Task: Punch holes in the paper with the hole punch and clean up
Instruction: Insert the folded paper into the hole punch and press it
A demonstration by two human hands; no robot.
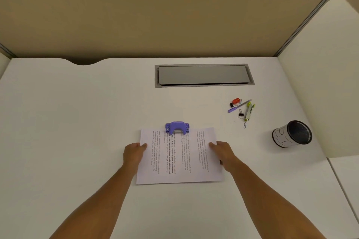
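A printed sheet of paper (pixel 179 158) lies flat on the white desk (pixel 77 122), its text running sideways. Its far edge is tucked into a purple hole punch (pixel 177 127) standing at the middle of that edge. My left hand (pixel 134 154) grips the paper's left edge, thumb on top. My right hand (pixel 222 152) grips the right edge the same way. Both forearms reach in from the bottom of the view.
To the far right lie a red binder clip (pixel 236 101), a purple pen (pixel 239 106), a black binder clip (pixel 241 113), a green stapler (pixel 249 111) and a paper clip (pixel 244 125). A black mesh cup (pixel 293 134) lies tipped at right. A grey cable hatch (pixel 204 75) sits behind.
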